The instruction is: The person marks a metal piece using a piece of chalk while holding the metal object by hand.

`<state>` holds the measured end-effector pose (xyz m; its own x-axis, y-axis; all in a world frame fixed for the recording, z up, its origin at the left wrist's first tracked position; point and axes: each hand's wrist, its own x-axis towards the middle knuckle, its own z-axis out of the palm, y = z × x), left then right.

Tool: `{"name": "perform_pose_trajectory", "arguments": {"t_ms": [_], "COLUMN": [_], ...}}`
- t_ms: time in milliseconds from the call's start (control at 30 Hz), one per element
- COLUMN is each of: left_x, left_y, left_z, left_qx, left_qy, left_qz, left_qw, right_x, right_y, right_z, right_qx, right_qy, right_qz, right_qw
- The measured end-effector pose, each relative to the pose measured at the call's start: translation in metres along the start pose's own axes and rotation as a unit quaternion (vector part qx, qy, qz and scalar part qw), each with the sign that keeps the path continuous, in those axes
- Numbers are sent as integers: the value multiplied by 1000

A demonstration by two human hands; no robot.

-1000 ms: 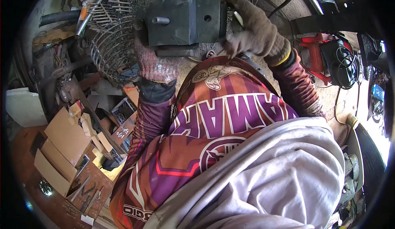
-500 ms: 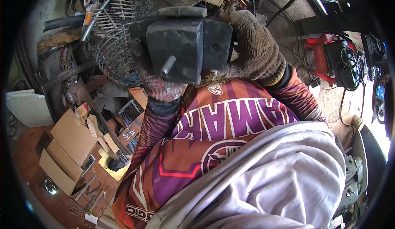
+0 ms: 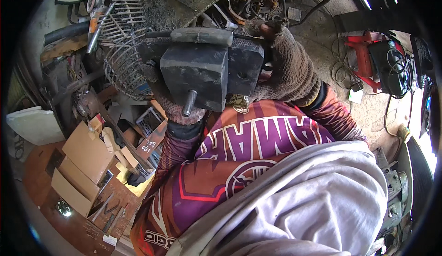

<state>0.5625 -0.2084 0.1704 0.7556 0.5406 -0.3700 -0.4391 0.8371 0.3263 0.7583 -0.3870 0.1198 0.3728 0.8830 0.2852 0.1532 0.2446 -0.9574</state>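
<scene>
Held up before my chest is a black block-shaped mount, like an engine mount (image 3: 193, 76), with a flat plate at each side and a rounded bar along its top. A threaded stud (image 3: 189, 103) sticks out of its near face. My left hand (image 3: 179, 112), in a brown knit glove, grips it from the left and below, its fingers mostly hidden behind the block. My right hand (image 3: 294, 67), gloved alike, holds the right-hand plate, thumb side up, with fingertips partly behind the plate.
A wire rack (image 3: 124, 58) and an angle grinder (image 3: 94, 19) lie at left. Below them are an open cardboard box (image 3: 87, 150) and hand tools (image 3: 108, 214) on a brown surface. To the right stands a red and black machine (image 3: 368, 58) with coiled cables.
The mount has tilted and come slightly lower in view, both hands still on it. Its stud now points more downward, and more of the top bar shows.
</scene>
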Motion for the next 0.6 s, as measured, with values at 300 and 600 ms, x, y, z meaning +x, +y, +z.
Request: {"name": "perform_pose_trajectory", "arguments": {"t_ms": [300, 600], "left_x": [14, 31], "left_y": [-14, -11], "left_z": [39, 53], "left_qx": [158, 229], "left_qy": [78, 87], "left_qz": [32, 19], "left_qw": [984, 969], "right_x": [32, 73], "right_y": [-28, 20], "right_z": [-14, -50], "right_qx": [-101, 242], "right_qy": [6, -81], "right_qz": [29, 28], "right_qw": [994, 967]}}
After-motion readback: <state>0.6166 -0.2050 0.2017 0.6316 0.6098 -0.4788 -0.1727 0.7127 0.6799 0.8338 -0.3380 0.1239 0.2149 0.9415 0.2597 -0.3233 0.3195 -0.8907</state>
